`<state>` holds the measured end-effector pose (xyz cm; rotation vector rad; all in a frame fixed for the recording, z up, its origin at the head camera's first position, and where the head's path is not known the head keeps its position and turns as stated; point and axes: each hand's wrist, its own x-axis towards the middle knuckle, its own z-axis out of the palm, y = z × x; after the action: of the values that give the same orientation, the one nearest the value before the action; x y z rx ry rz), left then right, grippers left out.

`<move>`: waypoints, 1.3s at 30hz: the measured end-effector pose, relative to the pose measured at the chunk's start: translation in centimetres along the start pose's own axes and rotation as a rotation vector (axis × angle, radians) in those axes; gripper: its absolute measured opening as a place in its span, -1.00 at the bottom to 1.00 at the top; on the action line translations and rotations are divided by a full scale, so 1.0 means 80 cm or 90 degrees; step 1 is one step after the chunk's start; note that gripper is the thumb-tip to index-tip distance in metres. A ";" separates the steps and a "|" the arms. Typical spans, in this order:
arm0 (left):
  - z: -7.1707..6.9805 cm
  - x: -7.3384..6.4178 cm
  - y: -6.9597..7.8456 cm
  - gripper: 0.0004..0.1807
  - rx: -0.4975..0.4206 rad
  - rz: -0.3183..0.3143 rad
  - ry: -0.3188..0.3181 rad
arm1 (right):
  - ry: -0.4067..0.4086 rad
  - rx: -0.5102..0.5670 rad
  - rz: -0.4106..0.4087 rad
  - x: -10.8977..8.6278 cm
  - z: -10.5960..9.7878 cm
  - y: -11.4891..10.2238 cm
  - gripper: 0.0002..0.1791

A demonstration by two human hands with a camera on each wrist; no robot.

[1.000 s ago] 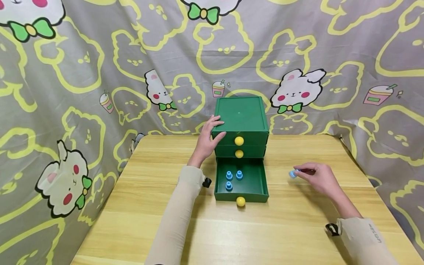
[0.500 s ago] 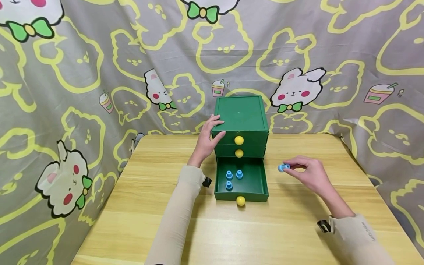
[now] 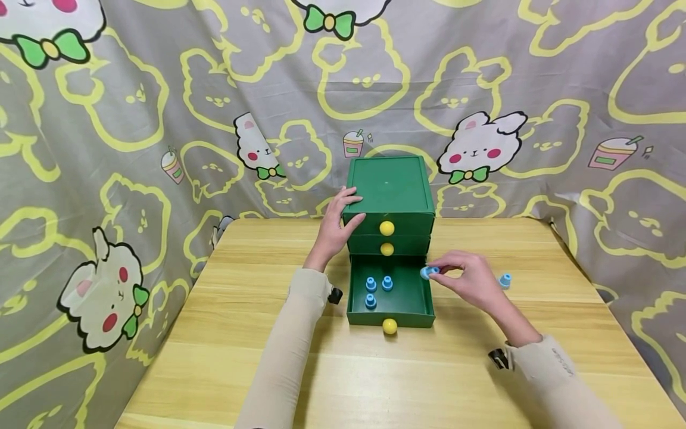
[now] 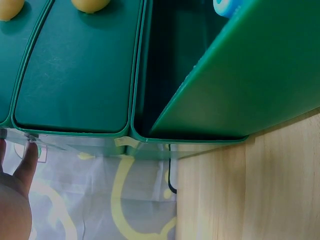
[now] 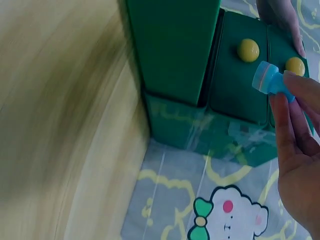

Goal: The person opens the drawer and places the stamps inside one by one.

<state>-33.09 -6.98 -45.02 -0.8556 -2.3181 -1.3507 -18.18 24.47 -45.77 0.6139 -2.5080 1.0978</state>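
Observation:
A green cabinet (image 3: 391,185) with yellow ball knobs stands on the table, its bottom drawer (image 3: 409,301) pulled out. My left hand (image 3: 333,223) rests on the cabinet's upper left corner, fingers on the top and thumb along the front. Between thumb and fingertips my right hand (image 3: 471,279) pinches a small light-blue stepped peg (image 5: 272,81), over the drawer's right wall in the head view. Three similar blue pegs (image 3: 370,301) stand upright inside the drawer, toward its left side. Another blue peg (image 3: 505,280) stands on the table beyond the right hand.
The wooden table (image 3: 241,357) runs up to a grey patterned curtain (image 3: 289,77) behind and at both sides. Two upper drawers (image 3: 404,245) of the cabinet are closed. The open drawer's knob (image 3: 389,326) sticks out toward the front.
My right hand has moved left with the pinched peg, from above the table to the drawer's right wall. The peg on the table at right has come into view. My left hand stays put.

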 end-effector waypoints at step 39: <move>0.000 -0.001 0.002 -0.48 -0.004 -0.014 -0.003 | -0.192 0.026 0.050 0.020 0.089 0.002 -0.84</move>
<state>-32.90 -6.98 -44.96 -0.8384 -2.3354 -1.3662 -20.54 18.79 -49.72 0.7470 -2.7925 1.1618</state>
